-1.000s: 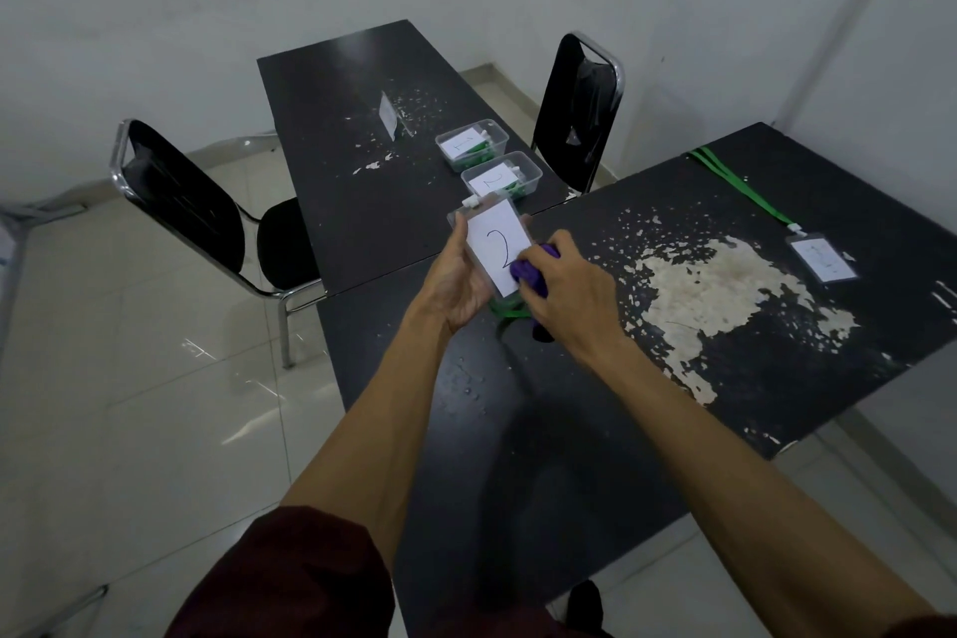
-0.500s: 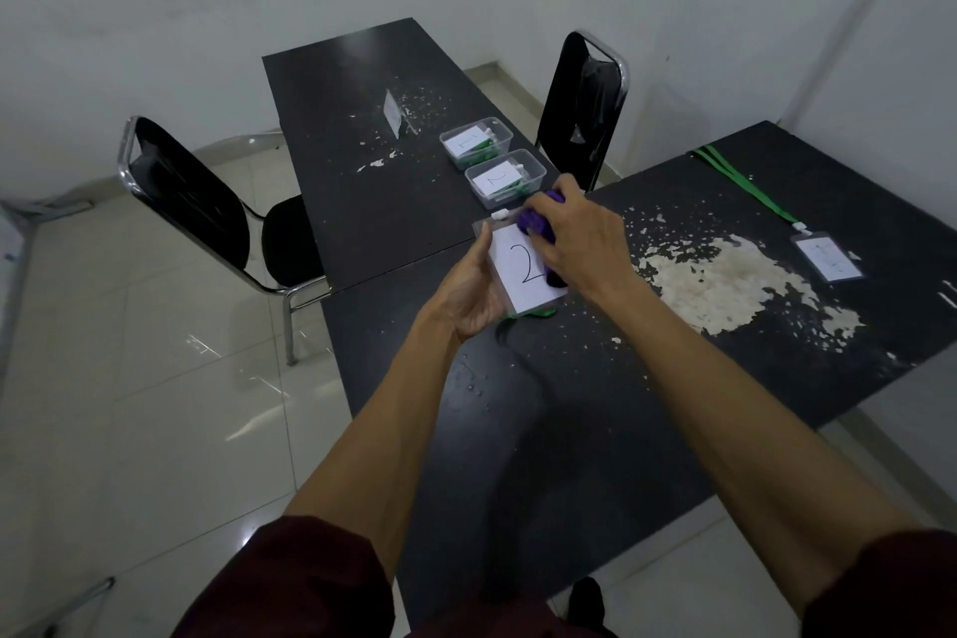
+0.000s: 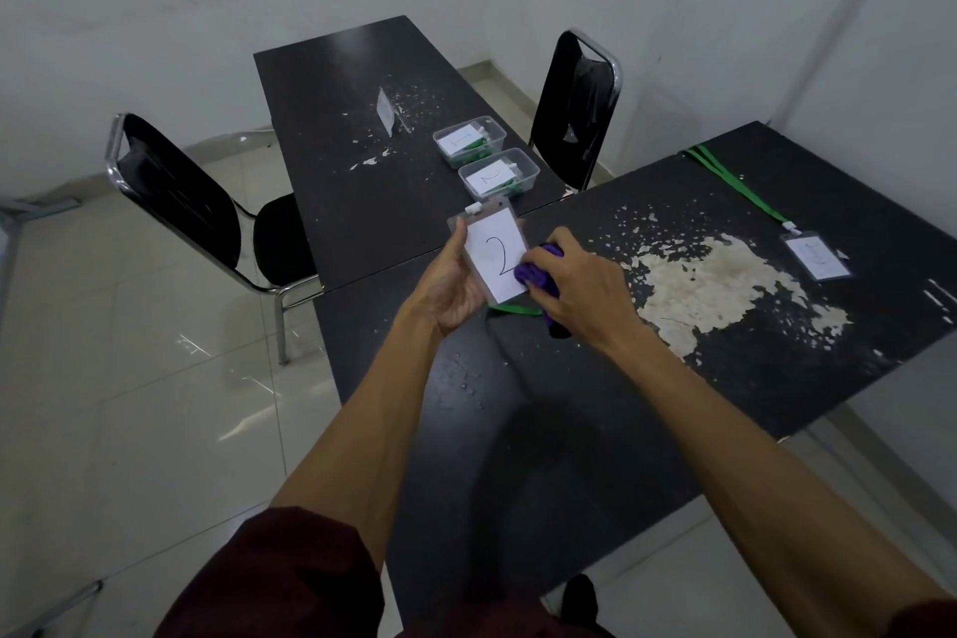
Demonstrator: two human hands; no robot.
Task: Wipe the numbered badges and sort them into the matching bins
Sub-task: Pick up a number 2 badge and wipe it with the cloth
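Currently looks mid-wipe, nothing binned from this grip yet. Gripping the badge (image 3: 489,244) in the left hand (image 3: 453,288), fingers curled round its left edge, digit "2" facing up, held over the left end of the near table (image 3: 518,430). Pressing a purple cloth (image 3: 538,275) onto the badge's corner at 4 o'clock from the digit, with the right hand (image 3: 588,298) clamped round the wad. Trailing a green lanyard (image 3: 515,310) below, at 6 o'clock from the badge.

For a clean pass:
- Keep the left grip on the edge only, off the window.
- Sweep in straight strokes from clip end to bottom, and cover the 10 o'clock corner too.
- Back the sleeve from behind to stop flex.
- Flip and do the reverse before binning.
- Gather the lanyard first, or risk a snag on the table edge.

Containers at 12 o'clock from the badge, on the far table (image 3: 321,83): two clear bins, just beside each other.
- Farther bin (image 3: 502,132): holds a card reading as "1" plus green strap.
- Nearer bin (image 3: 534,167): holds a card reading as "2", green strap, white clip.

Judging by the digit, belongs in the nearer bin.

At 3 o'clock, well apart: spare badge (image 3: 815,257) lying flat on the near table, second lanyard (image 3: 735,181) running off toward 11 o'clock. Cannot read its digit. Likely next in queue.
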